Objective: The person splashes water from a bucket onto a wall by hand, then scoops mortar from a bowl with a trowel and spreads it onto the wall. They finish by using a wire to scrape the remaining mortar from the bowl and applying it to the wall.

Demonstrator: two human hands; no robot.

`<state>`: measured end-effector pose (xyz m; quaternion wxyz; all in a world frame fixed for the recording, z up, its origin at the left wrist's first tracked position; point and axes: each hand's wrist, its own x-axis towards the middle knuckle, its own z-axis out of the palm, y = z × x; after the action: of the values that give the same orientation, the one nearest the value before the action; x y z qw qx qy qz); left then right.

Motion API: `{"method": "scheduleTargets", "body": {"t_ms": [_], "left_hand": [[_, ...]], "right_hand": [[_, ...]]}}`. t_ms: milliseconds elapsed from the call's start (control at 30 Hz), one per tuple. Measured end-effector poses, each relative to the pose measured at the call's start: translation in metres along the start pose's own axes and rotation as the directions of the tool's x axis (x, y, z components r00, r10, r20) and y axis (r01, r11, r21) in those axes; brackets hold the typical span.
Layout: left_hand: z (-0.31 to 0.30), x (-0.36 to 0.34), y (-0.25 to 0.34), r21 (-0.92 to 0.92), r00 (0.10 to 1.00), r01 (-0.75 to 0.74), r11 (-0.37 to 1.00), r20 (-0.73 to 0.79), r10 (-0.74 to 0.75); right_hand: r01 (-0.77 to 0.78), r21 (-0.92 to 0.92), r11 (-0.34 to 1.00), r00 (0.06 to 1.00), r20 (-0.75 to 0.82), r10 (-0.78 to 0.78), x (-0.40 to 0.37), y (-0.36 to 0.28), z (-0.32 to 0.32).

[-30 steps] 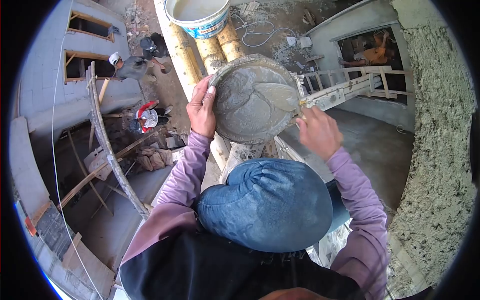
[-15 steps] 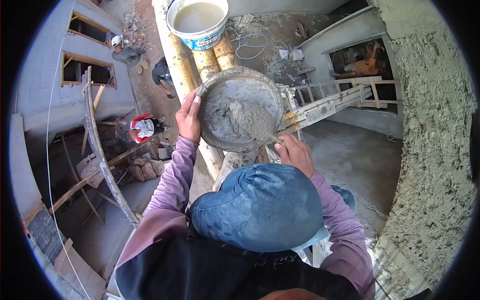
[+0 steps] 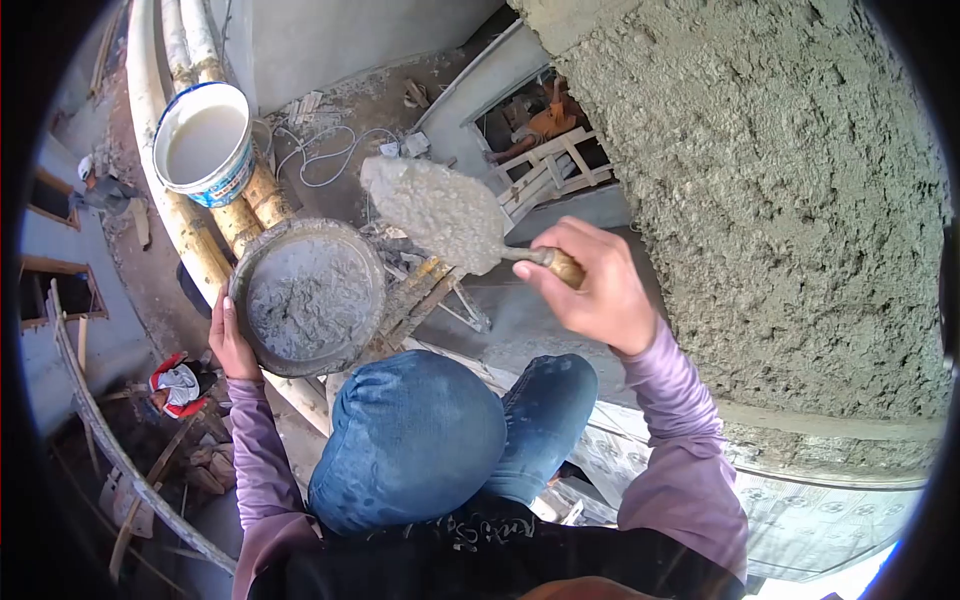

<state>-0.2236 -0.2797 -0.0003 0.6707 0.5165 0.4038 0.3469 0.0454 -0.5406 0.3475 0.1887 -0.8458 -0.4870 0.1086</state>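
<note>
My right hand (image 3: 595,285) is closed around the wooden handle of a trowel (image 3: 525,256), raised to the right of the basin. Wet grey mortar (image 3: 440,212) is heaped over the trowel's blade and hides most of it. My left hand (image 3: 232,335) grips the near left rim of a round basin (image 3: 372,285), thumb on the outside wall and fingers mostly hidden. Inside the basin lies more wet mortar (image 3: 310,300). To the right stands a wall (image 3: 780,200) covered in rough, fresh mortar.
A bucket of cloudy water (image 3: 205,140) stands on bamboo poles (image 3: 185,225) beyond the basin. Far below are people, one in a red and white top (image 3: 182,385), and a person in orange (image 3: 550,122) near an opening. A curved pole (image 3: 110,440) runs at left.
My right hand has lifted the loaded trowel out of the basin and moved right, toward the wall. The view has turned right. My left hand still holds the basin.
</note>
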Motion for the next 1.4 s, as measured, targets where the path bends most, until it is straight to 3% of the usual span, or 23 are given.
{"method": "scheduleTargets", "body": {"t_ms": [33,67,100,133,300,367,400,467,500,567,667,733,767,833,867,900,933,1033,1100,1133,1300,1400], "left_hand": [[0.000,0.001,0.000,0.005,1.000,0.005,1.000,-0.002,-0.005],[0.001,0.001,0.001,0.002,1.000,0.005,1.000,-0.004,-0.005],[0.002,0.001,0.002,0.001,1.000,0.004,1.000,-0.003,-0.004],[0.002,0.000,0.004,0.001,1.000,0.006,1.000,-0.002,-0.006],[-0.001,0.003,0.004,0.074,1.000,-0.020,0.997,-0.003,0.021],[-0.004,0.004,-0.008,0.022,1.000,0.010,1.000,-0.015,-0.010],[-0.003,0.004,-0.008,0.042,1.000,0.005,0.999,-0.022,-0.004],[-0.001,0.000,-0.004,0.083,0.998,0.010,0.997,-0.058,-0.005],[-0.005,0.002,-0.008,0.076,0.999,0.030,0.997,-0.031,-0.028],[-0.008,0.002,-0.012,-0.036,0.995,0.099,0.994,-0.020,-0.100],[-0.002,0.005,-0.009,-0.095,0.994,0.107,0.990,-0.004,-0.108],[-0.006,0.004,-0.012,-0.132,0.991,0.132,0.982,-0.016,-0.135],[-0.004,0.004,-0.008,-0.123,0.991,0.132,0.984,-0.014,-0.134],[0.000,0.001,0.001,-0.205,0.986,0.165,0.965,0.029,-0.163],[0.000,0.001,0.004,-0.247,0.984,0.180,0.952,0.053,-0.172],[0.000,0.001,0.001,-0.264,0.982,0.187,0.946,0.038,-0.183],[0.000,0.000,0.002,-0.244,0.984,0.177,0.954,0.029,-0.175],[0.000,0.000,0.000,-0.245,0.985,0.173,0.954,0.021,-0.173],[-0.001,0.002,-0.003,-0.216,0.985,0.169,0.962,0.017,-0.169],[0.000,0.004,-0.003,-0.203,0.987,0.162,0.966,0.016,-0.162],[0.000,0.004,-0.003,-0.168,0.986,0.163,0.972,-0.008,-0.167],[0.000,0.004,-0.005,-0.207,0.989,0.149,0.967,0.012,-0.150]], "right_hand": [[0.017,0.052,0.998,1.000,0.010,-0.017,0.002,-0.003,-0.021],[-0.070,0.104,0.992,0.995,0.081,0.061,0.005,-0.006,-0.044],[-0.274,0.356,0.893,0.959,0.163,0.230,0.007,-0.013,-0.062],[-0.305,0.492,0.815,0.951,0.202,0.234,0.013,-0.009,-0.076],[-0.578,0.529,0.621,0.811,0.459,0.363,0.065,0.082,-0.121],[-0.541,0.391,0.745,0.836,0.153,0.527,0.082,0.139,-0.120],[-0.547,0.165,0.821,0.800,-0.187,0.570,0.080,0.128,-0.126],[-0.439,0.123,0.890,0.744,-0.506,0.436,0.056,0.090,-0.160],[-0.377,0.129,0.917,0.737,-0.558,0.381,0.041,0.087,-0.183],[-0.444,0.111,0.889,0.707,-0.567,0.424,0.031,0.078,-0.210],[-0.498,-0.022,0.867,0.719,-0.570,0.398,0.045,0.067,-0.176],[-0.398,0.122,0.909,0.797,-0.445,0.409,0.051,0.090,-0.129],[-0.427,0.036,0.904,0.840,-0.355,0.411,0.053,0.090,-0.097],[-0.325,-0.206,0.923,0.935,-0.216,0.281,0.052,0.071,-0.017],[-0.213,-0.222,0.951,0.972,-0.151,0.182,0.047,0.071,0.019],[-0.211,-0.157,0.965,0.976,-0.092,0.198,0.043,0.074,0.044],[-0.247,-0.104,0.963,0.966,-0.102,0.237,0.044,0.079,0.059],[-0.247,-0.210,0.946,0.916,-0.369,0.157,0.078,0.115,0.052],[-0.358,-0.202,0.912,0.898,-0.343,0.276,0.104,0.134,0.035],[-0.299,-0.289,0.909,0.895,-0.415,0.162,0.114,0.144,0.038],[-0.418,-0.152,0.896,0.806,-0.517,0.288,0.141,0.173,0.058],[-0.410,-0.042,0.911,0.794,-0.508,0.333,0.138,0.178,0.055]]}}
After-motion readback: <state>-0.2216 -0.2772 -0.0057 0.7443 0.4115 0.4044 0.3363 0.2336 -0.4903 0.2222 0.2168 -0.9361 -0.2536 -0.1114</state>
